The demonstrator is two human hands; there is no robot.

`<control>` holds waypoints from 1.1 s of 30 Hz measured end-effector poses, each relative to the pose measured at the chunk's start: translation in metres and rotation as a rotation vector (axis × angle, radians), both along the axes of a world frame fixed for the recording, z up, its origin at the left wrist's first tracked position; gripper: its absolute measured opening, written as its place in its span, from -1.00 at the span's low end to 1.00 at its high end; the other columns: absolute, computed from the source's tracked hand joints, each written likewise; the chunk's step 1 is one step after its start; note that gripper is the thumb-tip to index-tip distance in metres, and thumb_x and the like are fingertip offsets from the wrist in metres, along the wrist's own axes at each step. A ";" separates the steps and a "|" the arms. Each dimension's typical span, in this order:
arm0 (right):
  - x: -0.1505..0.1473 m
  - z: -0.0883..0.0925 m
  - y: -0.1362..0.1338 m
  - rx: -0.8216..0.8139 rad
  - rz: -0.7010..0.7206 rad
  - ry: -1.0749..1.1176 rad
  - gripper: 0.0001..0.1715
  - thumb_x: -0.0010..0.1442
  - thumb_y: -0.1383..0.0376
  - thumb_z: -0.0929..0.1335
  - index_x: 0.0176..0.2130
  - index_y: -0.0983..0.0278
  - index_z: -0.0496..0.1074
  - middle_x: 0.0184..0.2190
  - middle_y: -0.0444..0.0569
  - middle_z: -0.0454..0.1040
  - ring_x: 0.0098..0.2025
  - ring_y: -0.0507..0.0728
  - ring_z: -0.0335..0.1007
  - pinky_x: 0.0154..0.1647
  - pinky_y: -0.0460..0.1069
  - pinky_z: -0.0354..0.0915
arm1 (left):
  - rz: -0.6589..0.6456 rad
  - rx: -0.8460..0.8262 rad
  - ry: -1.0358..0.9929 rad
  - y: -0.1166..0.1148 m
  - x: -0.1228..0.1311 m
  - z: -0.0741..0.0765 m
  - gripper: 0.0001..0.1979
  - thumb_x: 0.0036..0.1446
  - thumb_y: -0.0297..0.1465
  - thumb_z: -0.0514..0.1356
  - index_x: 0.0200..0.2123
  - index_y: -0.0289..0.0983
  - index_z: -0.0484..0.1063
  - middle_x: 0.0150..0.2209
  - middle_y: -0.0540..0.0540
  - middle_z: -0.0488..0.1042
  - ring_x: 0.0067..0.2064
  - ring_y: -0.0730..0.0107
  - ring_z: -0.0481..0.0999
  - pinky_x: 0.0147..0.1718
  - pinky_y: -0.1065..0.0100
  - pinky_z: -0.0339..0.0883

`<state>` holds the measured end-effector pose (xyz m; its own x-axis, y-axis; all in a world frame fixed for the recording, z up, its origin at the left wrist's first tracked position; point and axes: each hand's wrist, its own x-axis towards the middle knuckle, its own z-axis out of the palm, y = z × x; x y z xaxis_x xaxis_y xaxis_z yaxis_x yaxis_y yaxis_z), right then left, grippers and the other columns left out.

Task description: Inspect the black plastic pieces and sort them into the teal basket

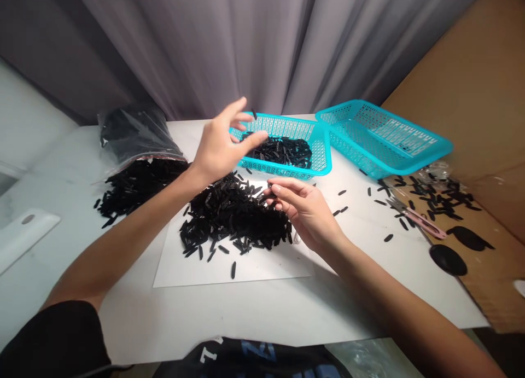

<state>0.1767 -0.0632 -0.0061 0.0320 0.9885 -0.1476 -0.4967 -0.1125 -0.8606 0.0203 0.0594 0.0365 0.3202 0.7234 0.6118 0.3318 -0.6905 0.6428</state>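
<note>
My left hand (223, 140) is raised over the near left edge of a turquoise basket (324, 159), thumb and fingers apart. A small black strip (254, 114) shows just past its fingertips, seemingly in the air. Inside that basket lies a layer of black strips (287, 151). Lower down, my right hand (309, 211) pinches a small black strip (269, 186) between thumb and fingers. Beneath it, a large heap of the same strips (238, 216) spreads over a white sheet (254, 268).
A clear plastic bag (137, 134) of black pieces stands at the left, with another pile (139, 186) before it. A second turquoise basket (381, 137) sits back right. Pink-handled scissors (424, 224), black oval pieces (448, 259) and scattered strips lie by the cardboard (488, 279).
</note>
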 end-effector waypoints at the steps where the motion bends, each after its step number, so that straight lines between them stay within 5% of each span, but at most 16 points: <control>1: 0.001 0.000 0.001 -0.009 0.003 -0.005 -0.76 0.01 0.26 0.59 -0.27 0.27 0.64 -0.38 -0.05 0.62 -0.39 0.00 0.49 -0.37 -0.10 0.34 | -0.084 -0.015 0.041 -0.001 0.001 0.000 -0.54 0.08 -0.37 0.38 0.08 -0.26 0.48 -0.08 -0.13 0.63 -0.17 0.34 0.61 -0.36 0.41 0.46; 3: 0.002 0.000 0.002 -0.007 0.017 -0.016 -0.75 0.01 0.22 0.58 -0.26 0.26 0.65 -0.37 -0.06 0.61 -0.39 0.00 0.46 -0.36 -0.08 0.34 | -0.270 0.012 0.138 -0.013 -0.001 0.001 -0.77 0.14 -0.40 0.34 -0.11 -0.29 0.57 -0.11 -0.12 0.64 -0.14 0.35 0.61 -0.29 0.40 0.47; 6: 0.003 0.000 0.002 0.011 0.041 -0.027 -0.75 0.01 0.20 0.58 -0.27 0.24 0.67 -0.38 -0.08 0.59 -0.41 -0.01 0.41 -0.39 -0.09 0.33 | -0.368 0.166 0.269 -0.036 -0.011 0.001 -0.91 0.14 -0.41 0.35 -0.27 -0.30 0.60 -0.24 -0.09 0.64 -0.18 0.34 0.59 -0.22 0.35 0.46; 15: 0.003 0.002 -0.001 0.047 0.084 0.000 -0.78 0.11 0.30 0.55 -0.18 0.24 0.66 -0.34 -0.09 0.62 -0.38 -0.05 0.49 -0.38 -0.18 0.36 | -0.344 0.277 0.269 -0.041 -0.021 0.000 -0.97 0.17 -0.47 0.34 -0.30 -0.32 0.58 -0.30 -0.09 0.64 -0.23 0.33 0.59 -0.18 0.31 0.45; 25: 0.005 0.007 -0.003 0.118 0.049 -0.046 -0.92 0.13 0.33 0.53 -0.30 0.27 0.61 -0.38 -0.10 0.63 -0.41 -0.04 0.52 -0.42 -0.19 0.36 | -0.363 0.317 0.247 -0.042 -0.026 0.005 -0.94 0.17 -0.42 0.35 -0.29 -0.30 0.59 -0.29 -0.10 0.65 -0.24 0.33 0.60 -0.18 0.28 0.47; 33: 0.005 0.011 -0.008 0.188 0.017 -0.163 -0.92 0.15 0.30 0.52 -0.27 0.21 0.62 -0.35 -0.10 0.63 -0.37 0.03 0.54 -0.38 -0.10 0.38 | -0.343 0.231 0.255 -0.047 -0.030 0.013 -0.96 0.21 -0.36 0.31 -0.29 -0.10 0.59 -0.29 -0.01 0.65 -0.22 0.33 0.61 -0.15 0.23 0.51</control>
